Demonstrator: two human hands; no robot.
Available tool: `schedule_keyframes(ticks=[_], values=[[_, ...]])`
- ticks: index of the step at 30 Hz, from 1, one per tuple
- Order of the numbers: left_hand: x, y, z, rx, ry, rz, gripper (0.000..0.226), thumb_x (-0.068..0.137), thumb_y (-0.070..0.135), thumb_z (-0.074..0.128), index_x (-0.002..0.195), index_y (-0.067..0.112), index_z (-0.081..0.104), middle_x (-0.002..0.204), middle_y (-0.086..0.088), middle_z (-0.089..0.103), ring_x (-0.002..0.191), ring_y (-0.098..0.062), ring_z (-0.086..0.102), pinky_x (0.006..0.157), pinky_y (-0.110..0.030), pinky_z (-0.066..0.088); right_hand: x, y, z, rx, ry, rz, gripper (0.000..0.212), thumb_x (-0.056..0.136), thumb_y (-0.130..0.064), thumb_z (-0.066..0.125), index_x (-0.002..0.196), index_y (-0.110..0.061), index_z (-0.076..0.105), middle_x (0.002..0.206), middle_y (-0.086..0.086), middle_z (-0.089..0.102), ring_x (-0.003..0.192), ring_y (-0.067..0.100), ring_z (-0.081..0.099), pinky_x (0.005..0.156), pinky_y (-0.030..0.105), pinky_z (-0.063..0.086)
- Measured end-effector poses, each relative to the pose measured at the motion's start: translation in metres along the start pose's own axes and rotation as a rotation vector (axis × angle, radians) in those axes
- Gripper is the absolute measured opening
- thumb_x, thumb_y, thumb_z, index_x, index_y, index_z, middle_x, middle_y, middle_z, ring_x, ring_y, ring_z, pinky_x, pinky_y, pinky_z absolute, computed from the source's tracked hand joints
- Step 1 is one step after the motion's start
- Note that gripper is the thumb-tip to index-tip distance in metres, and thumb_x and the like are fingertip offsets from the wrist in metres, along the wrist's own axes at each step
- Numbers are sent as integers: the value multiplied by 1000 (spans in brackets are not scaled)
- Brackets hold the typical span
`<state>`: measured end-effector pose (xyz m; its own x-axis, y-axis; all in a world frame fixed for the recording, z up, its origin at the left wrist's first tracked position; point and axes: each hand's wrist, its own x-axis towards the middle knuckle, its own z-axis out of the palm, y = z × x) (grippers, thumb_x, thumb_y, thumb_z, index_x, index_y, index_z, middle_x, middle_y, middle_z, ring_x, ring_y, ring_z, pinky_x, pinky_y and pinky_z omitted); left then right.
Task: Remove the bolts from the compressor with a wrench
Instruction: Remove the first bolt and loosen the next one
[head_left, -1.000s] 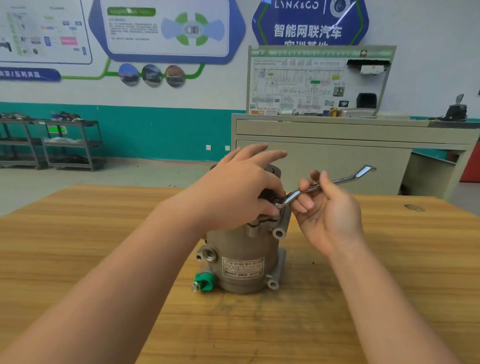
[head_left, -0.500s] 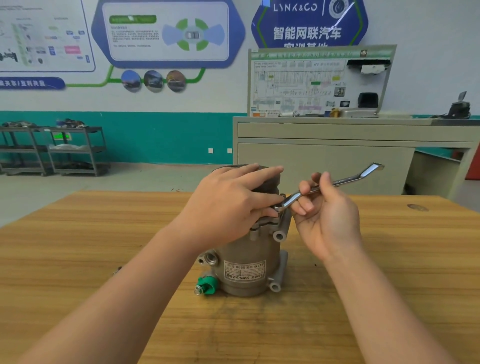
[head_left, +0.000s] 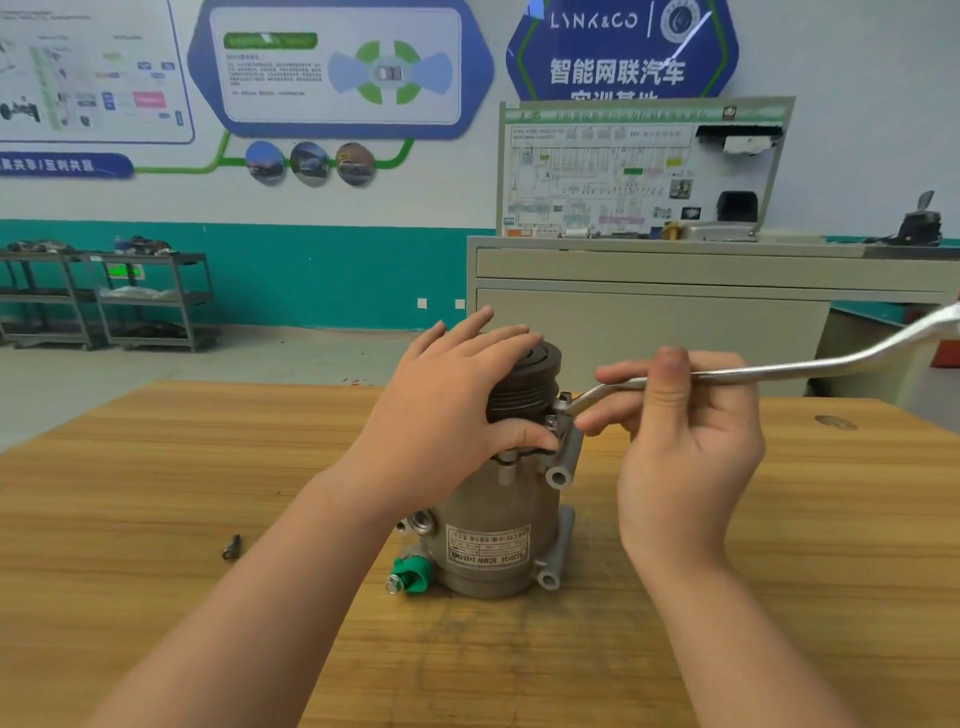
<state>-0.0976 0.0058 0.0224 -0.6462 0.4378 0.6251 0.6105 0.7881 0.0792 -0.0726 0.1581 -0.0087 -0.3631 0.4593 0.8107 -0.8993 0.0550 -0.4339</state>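
Observation:
A grey compressor (head_left: 498, 525) stands upright on the wooden table (head_left: 779, 597), with a dark pulley (head_left: 530, 384) on top and a green cap (head_left: 413, 571) low on its left. My left hand (head_left: 452, 410) lies over the pulley with straight fingers, the thumb against the body's upper rim. A silver offset wrench (head_left: 779, 370) runs right from a bolt (head_left: 563, 400) at the compressor's upper right edge, its ring end on the bolt. My right hand (head_left: 680, 441) pinches the wrench shaft between thumb and fingers.
A small dark part (head_left: 232, 546) lies on the table to the left. Behind the table stand a grey cabinet (head_left: 675, 306) with a diagram board, and metal shelf carts (head_left: 104, 301) against the teal wall at far left.
The view has drawn closer. My left hand has slid back, baring the pulley's right side. The wrench's free end has swung out toward the right, and my right hand's grip sits further along the shaft.

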Motion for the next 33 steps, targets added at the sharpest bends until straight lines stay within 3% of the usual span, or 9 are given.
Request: schedule_keyframes(ticks=[4, 8, 12, 14, 16, 19, 25, 28, 33], values=[[1, 2, -2, 21, -41, -13, 85, 76, 69, 55, 151, 34, 34, 157, 14, 34, 150, -13, 13, 119, -30, 5, -6, 3, 0, -54, -145, -163, 13, 101, -45, 43, 91, -46, 52, 75, -6, 68, 52, 7, 66, 59, 19, 49], [0, 5, -6, 48, -60, -13, 78, 80, 67, 52, 148, 32, 39, 153, 12, 41, 148, -16, 24, 116, -29, 13, -14, 7, -4, -156, -268, -317, 26, 102, -38, 45, 95, -17, 58, 66, -1, 61, 57, 6, 63, 58, 21, 50], [1, 6, -8, 67, -55, 4, 64, 87, 54, 49, 147, 31, 42, 151, 12, 45, 143, -11, 33, 115, -30, 19, -23, 10, 1, -417, -356, -676, 29, 100, -32, 53, 87, -8, 63, 76, 8, 67, 68, 15, 60, 64, 20, 50], [1, 5, -8, 63, -49, 3, 65, 86, 54, 50, 146, 31, 44, 149, 11, 47, 140, -10, 37, 114, -29, 21, -23, 11, 2, -450, -344, -702, 34, 101, -32, 51, 84, -5, 62, 74, 10, 67, 67, 19, 61, 62, 25, 51], [1, 5, -8, 43, -48, -9, 72, 82, 65, 57, 145, 30, 46, 147, 10, 49, 137, -12, 42, 112, -29, 23, -22, 11, 1, -333, -285, -543, 39, 104, -35, 41, 85, -8, 61, 77, 6, 65, 69, 11, 60, 65, 20, 48], [1, 4, -8, 41, -55, -19, 80, 75, 71, 63, 144, 33, 46, 145, 10, 52, 134, -13, 44, 111, -29, 24, -15, 7, 0, 24, -83, -101, 30, 105, -38, 33, 87, -20, 50, 75, 1, 64, 56, 12, 55, 56, 20, 44], [0, 3, -10, 19, -66, -16, 82, 74, 71, 63, 144, 32, 47, 145, 10, 52, 134, -13, 44, 109, -27, 24, 23, 17, -12, 601, 124, 855, 20, 106, -15, 34, 92, -11, 48, 64, 11, 66, 46, 17, 57, 44, 21, 46], [1, 2, -12, -1, -90, -18, 83, 74, 69, 65, 146, 33, 44, 148, 11, 49, 137, -12, 39, 111, -25, 20, 32, 15, -19, 703, 175, 814, 20, 105, -13, 34, 94, -9, 50, 72, 11, 70, 57, 17, 65, 54, 24, 53], [1, 1, -12, -7, -104, -27, 86, 73, 70, 65, 147, 34, 41, 149, 12, 47, 138, -11, 37, 113, -27, 20, 21, 6, -12, 227, 5, 363, 17, 106, -15, 30, 96, -18, 44, 71, 3, 68, 52, 16, 60, 53, 26, 51]])
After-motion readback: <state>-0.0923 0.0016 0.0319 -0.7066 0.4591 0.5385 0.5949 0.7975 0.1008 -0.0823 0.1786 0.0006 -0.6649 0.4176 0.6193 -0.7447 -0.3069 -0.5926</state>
